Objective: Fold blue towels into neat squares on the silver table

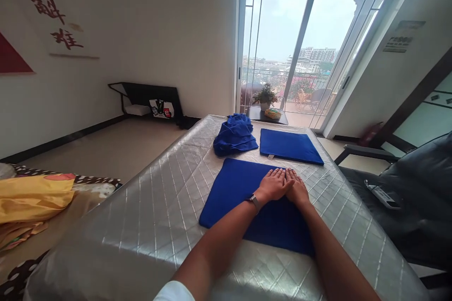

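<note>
A flat blue cloth lies spread on the quilted silver surface in front of me. My left hand rests palm down on its upper right part, fingers stretched out. Beside it my right hand is also flat on the cloth, the two hands touching near the thumbs. A band with a dark face is on my left wrist. Beyond lies a second flat blue cloth, neatly squared, with a small white tag at its near edge. To its left sits a crumpled heap of blue cloth.
The silver quilted cover spans the table-like surface. At its far end stands a small dark table with a potted plant. A black armchair holding a remote is at right. Yellow fabric lies at left.
</note>
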{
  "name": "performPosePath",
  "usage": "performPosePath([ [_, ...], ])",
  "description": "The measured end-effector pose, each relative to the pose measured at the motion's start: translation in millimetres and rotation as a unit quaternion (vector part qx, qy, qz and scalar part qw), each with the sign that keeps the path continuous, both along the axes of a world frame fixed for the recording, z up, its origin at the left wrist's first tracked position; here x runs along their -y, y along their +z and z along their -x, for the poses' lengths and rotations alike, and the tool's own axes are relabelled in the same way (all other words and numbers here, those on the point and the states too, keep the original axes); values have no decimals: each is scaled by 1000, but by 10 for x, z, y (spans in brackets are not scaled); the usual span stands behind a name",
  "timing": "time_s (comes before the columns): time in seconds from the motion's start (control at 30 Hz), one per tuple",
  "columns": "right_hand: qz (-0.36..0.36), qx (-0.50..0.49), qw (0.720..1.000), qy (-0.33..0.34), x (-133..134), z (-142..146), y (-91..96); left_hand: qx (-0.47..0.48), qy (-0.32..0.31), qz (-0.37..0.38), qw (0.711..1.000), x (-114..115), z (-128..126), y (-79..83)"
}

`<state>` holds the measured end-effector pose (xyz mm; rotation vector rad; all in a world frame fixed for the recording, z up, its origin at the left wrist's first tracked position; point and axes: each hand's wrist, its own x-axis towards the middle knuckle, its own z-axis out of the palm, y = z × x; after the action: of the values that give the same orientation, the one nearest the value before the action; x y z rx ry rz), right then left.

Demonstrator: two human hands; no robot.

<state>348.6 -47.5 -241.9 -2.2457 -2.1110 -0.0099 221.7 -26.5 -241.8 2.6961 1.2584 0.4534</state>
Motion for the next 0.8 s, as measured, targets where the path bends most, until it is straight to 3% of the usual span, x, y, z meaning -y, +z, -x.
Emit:
performPosePath([
  [0.1, -2, -21, 1000, -9, -17, 30, 22, -2, 32, 24, 999, -60, 321, 8],
  [0.3, 7, -37, 999, -14, -56, 19, 5, -35, 171, 40, 984, -261, 1309, 36],
  [0.4, 3, -32, 999, -13, -73, -7, -30, -45, 213, 46, 975, -294, 1660, 13],
  [0.5, -6, -28, 1000, -11, -72, -10, -40, -33, 218, 45, 974, -284, 1768, -11],
  [0.8, -81, 49, 996, -5, 132, 68, 111, -20, 218, 35, 975, -262, 1723, -6],
])
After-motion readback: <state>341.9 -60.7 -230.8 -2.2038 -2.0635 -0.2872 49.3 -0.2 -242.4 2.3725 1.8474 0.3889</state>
